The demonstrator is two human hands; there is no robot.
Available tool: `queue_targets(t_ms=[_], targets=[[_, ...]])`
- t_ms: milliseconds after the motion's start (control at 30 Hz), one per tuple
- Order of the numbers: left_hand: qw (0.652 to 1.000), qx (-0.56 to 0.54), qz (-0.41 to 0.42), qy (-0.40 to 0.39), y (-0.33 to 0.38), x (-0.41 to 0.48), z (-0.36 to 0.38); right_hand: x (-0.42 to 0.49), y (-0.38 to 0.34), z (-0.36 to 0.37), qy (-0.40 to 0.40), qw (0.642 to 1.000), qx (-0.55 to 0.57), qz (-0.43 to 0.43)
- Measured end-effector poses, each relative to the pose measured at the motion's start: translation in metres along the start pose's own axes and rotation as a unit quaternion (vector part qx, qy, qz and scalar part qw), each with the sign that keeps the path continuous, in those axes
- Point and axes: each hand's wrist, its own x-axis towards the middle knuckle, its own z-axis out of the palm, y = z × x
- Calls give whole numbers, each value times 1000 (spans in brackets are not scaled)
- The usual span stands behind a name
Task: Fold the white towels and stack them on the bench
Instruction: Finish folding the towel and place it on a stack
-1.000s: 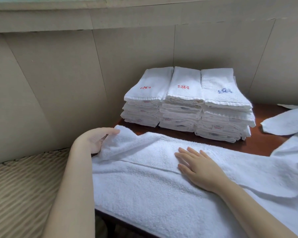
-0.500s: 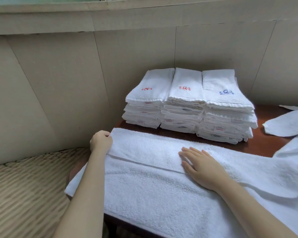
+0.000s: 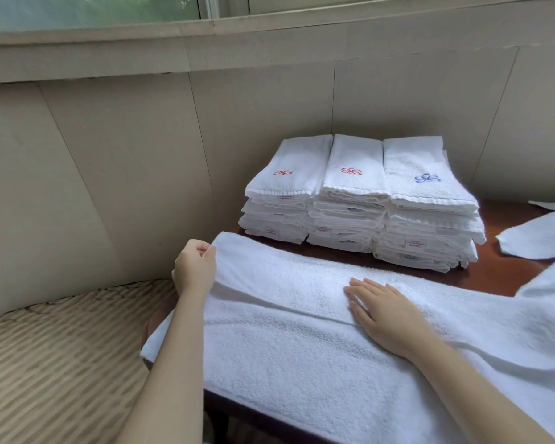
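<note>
At the far left a ribbed beige cushion [image 3: 55, 357] lies low beside the dark wooden table [image 3: 481, 277], under a panelled wall [image 3: 125, 174] and a window sill [image 3: 205, 30]. Next comes the left hand [image 3: 194, 267], its fingers curled so that the grip pinches the left end of the large white towel [image 3: 302, 354] at the fold's upper corner. That towel lies lengthwise across the near part of the table, with its far long edge folded over toward the person, so that a seam runs along the middle; its lower left corner hangs past the table's end. Further right, the right hand [image 3: 385, 312] lies flat on the folded flap, fingers straight and slightly spread, palm down, its grip open and pressing on the cloth across the seam. Behind the towel, against the wall, three stacks of folded towels [image 3: 359, 203] stand side by side, touching one another: the left and middle stacks carry a red embroidered mark on top, the right one a blue mark, and small labels show at the front edges. At the far right, loose white cloths [image 3: 535, 235] lie crumpled on the table, apart from the stacks, and the large towel's right end rises in a bunched fold at the frame's edge.
</note>
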Motion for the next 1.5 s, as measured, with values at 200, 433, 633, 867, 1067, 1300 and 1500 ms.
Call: queue_targets(t_ms=[200,433,633,867,1067,1300,1500], targets=[[985,161,-17,-52,-10,-1,4,-1,-1,-1,4,1000,0,-1],[965,259,-9,-49,-3,-5,15,-1,-1,-1,31,999,8,-2],[940,275,165,-121,21,-22,45,-1,-2,-1,54,998,14,-8],[902,367,53,-223,13,-21,64,-28,1,-6,55,998,-22,15],[910,390,-37,-139,27,-33,73,-82,45,-35,-7,991,-22,132],[879,319,145,-324,112,-118,131,-119,76,-74,-50,983,69,165],[811,157,336,-452,179,-234,177,-161,120,-113,209,908,86,351]])
